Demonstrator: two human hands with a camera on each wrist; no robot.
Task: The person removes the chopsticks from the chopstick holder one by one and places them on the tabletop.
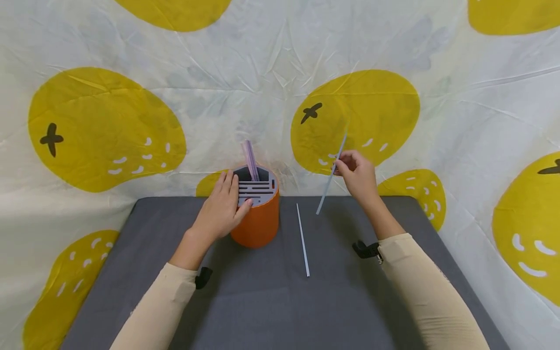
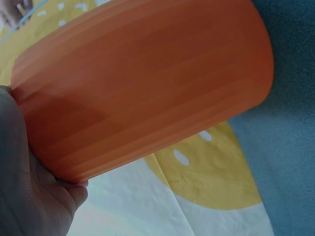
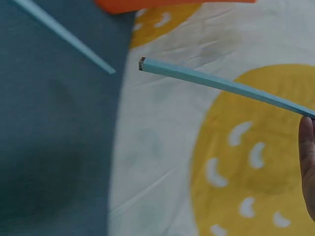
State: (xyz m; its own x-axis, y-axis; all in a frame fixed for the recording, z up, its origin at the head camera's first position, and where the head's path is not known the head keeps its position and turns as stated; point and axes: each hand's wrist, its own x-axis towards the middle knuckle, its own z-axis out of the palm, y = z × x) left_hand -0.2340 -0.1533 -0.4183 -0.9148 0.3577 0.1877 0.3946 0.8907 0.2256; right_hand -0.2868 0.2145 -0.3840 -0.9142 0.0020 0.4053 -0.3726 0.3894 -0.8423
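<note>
An orange cylindrical holder (image 1: pixel 257 224) with a grey slotted top (image 1: pixel 258 187) stands upright on the table. My left hand (image 1: pixel 218 206) rests against its upper left rim, fingers extended and thumb over the near edge. A pale purple bundle of thin strips or sticks (image 1: pixel 249 158) rises from the holder's rear opening; I cannot tell how many. To the right, my right hand (image 1: pixel 359 176) pinches a thin light-blue stick (image 1: pixel 327 190) between thumb and fingers, tilted in the air. The right wrist view shows the squared end of this stick (image 3: pixel 192 74).
Another thin pale stick (image 1: pixel 303 240) lies on the dark grey tabletop (image 1: pixel 271 311), right of the holder. Behind the table hangs a white cloth (image 1: pixel 245 58) printed with large yellow shapes. The table's far edge lies close to the cloth.
</note>
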